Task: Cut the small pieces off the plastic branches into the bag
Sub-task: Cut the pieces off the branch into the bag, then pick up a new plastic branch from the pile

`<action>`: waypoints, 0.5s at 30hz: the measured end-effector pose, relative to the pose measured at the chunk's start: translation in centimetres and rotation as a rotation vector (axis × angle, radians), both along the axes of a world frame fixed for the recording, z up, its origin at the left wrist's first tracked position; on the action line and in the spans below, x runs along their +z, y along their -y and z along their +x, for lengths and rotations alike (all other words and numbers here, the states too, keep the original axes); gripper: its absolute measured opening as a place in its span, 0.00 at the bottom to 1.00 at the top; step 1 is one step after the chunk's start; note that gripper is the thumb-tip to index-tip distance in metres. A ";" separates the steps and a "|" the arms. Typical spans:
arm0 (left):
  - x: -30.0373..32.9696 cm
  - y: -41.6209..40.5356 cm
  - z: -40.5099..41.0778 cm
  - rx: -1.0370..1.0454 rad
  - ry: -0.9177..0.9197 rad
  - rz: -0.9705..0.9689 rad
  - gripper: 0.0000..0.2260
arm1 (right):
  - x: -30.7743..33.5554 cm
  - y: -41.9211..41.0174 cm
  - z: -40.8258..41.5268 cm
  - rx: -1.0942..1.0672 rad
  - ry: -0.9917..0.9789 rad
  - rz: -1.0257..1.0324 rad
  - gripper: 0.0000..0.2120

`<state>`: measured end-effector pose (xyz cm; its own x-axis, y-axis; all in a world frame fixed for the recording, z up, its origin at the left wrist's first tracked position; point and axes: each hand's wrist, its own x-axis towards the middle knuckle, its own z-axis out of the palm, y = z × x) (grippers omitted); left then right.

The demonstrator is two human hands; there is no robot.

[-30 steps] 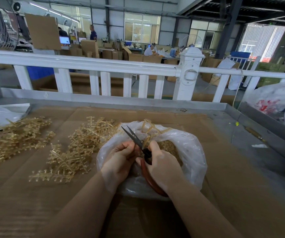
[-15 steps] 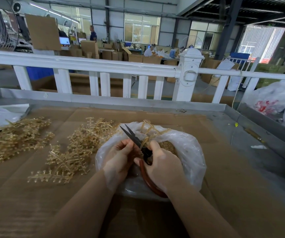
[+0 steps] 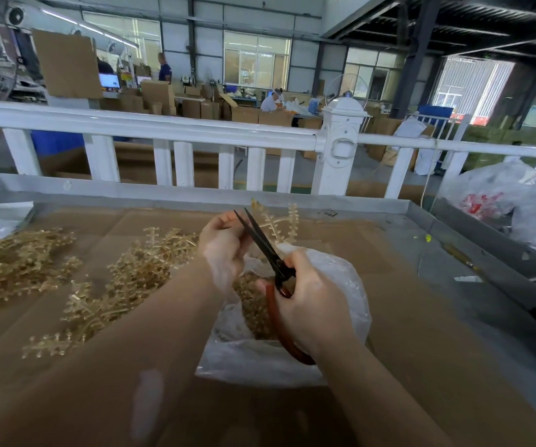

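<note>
Left hand: The left hand [image 3: 224, 250] is up above the bag. Its fingers [image 3: 220, 224] are curled round the stem of one plastic branch [image 3: 279, 222].

Right hand: The right hand [image 3: 313, 304] wraps its fingers [image 3: 294, 261] round the red handles of the scissors [image 3: 265, 243].

Scissors: The dark blades are a little apart. They point up and away, right next to the left hand.

Branch: It sticks up past the blades. Its small pieces are on the far side of the scissors, partly beyond the bag's far edge.

Bag: The clear bag [image 3: 350, 285] lies on the cardboard-covered tabletop [image 3: 421, 350], under both hands. A heap of cut pieces [image 3: 253, 304] is inside it.

Piles: More branches [image 3: 131, 279] wait on the left, just beside the bag. Another pile [image 3: 15, 266] lies farther left.

What could go wrong: The blade tips are very close to the left hand, so a quick snip could nick a finger. The branch is held high and partly past the bag's mouth, so cut bits could bounce out onto the cardboard. The bag is soft and nothing holds it open, so its mouth could flop shut.
</note>
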<state>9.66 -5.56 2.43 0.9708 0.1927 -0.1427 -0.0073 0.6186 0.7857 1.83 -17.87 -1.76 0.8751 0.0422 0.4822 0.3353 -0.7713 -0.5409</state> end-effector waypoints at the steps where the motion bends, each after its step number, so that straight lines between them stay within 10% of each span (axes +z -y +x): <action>1: -0.2 0.0 0.2 -0.030 -0.006 -0.008 0.10 | -0.2 0.2 0.1 0.000 -0.015 0.007 0.14; 10: -2.8 0.0 0.0 -0.323 -0.038 0.189 0.28 | -1.3 1.3 1.2 -0.093 -0.088 -0.048 0.20; 15: -2.8 -0.3 -1.5 -0.208 0.013 0.682 0.19 | -1.5 1.1 1.6 -0.142 -0.093 -0.054 0.14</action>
